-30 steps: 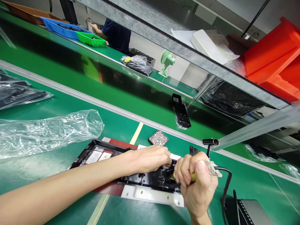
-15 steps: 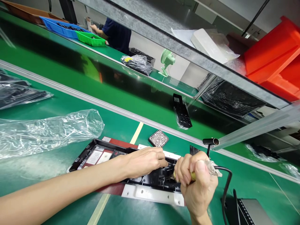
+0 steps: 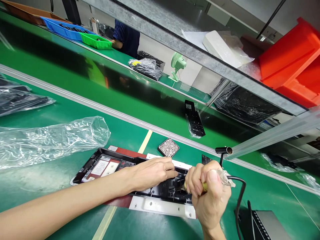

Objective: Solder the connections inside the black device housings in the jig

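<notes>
A long black plastic housing (image 3: 160,193) lies open side up in a fixture with a dark red base and white side rails (image 3: 162,207). My left hand (image 3: 157,171) reaches across the housing, its fingers bent together inside the far wall; whatever lies under the fingertips is hidden. My right hand (image 3: 211,196) is wrapped round the yellow handle of a soldering iron (image 3: 205,186) with a black cable (image 3: 241,181). The iron points left and down into the housing, its tip hard to make out. Beyond the fixture sits a small dish of tiny metal parts (image 3: 168,147).
A metal tube holder (image 3: 223,150) stands right of the fixture, with a dark grey box (image 3: 268,225) nearer me. Clear plastic bags (image 3: 55,141) lie on the left. Overhead runs a metal shelf (image 3: 200,55) carrying a red bin (image 3: 287,60). Across the bench sits another person (image 3: 127,38).
Both my hands keep nearly the same place, the soldering iron still in the housing. The view has shifted slightly. Across the bench, the other person's arm has lowered.
</notes>
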### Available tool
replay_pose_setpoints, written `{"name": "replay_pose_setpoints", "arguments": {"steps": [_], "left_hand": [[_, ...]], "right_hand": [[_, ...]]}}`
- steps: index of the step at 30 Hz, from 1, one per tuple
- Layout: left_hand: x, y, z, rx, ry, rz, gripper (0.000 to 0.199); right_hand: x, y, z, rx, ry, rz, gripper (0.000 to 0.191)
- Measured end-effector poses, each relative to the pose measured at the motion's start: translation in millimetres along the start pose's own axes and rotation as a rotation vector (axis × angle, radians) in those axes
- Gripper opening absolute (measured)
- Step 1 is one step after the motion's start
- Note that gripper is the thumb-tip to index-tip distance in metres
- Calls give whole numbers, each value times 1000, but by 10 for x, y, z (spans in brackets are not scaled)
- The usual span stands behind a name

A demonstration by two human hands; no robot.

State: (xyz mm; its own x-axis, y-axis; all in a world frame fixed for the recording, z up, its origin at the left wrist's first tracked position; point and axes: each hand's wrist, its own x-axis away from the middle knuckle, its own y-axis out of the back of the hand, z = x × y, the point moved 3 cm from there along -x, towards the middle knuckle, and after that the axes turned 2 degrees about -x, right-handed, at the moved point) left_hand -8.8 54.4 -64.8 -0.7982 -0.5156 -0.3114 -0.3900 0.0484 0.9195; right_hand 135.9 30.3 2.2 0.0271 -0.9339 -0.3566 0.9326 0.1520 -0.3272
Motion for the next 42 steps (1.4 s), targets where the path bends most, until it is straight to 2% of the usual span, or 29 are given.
{"name": "replay_pose_setpoints", "arguments": {"steps": [7,17,23,27,30,35,38,42], "left_hand": [[37,-75,-43,-135,-50,-43,19],[54,-52,-13,-14,9,-31,27],[10,58,-8,198,141,-169,29],[-48,86,15,232,183,-181,25],[-82,130,127,269,261,-182,24],[-155,231,513,256,497,-116,22],[-230,225,733,223,513,-68,18],[-316,88,920,202,484,-8,20]], "right_hand": [[-15,-23,14,4,4,9,32],[-9,-12,9,7,15,3,31],[-6,-6,-6,14,16,-1,31],[-4,1,-2,13,12,-3,31],[-3,-4,2,12,14,2,30],[14,7,-15,13,1,-4,32],[27,30,-31,6,19,25,31],[43,63,-48,-5,21,45,30]]}}
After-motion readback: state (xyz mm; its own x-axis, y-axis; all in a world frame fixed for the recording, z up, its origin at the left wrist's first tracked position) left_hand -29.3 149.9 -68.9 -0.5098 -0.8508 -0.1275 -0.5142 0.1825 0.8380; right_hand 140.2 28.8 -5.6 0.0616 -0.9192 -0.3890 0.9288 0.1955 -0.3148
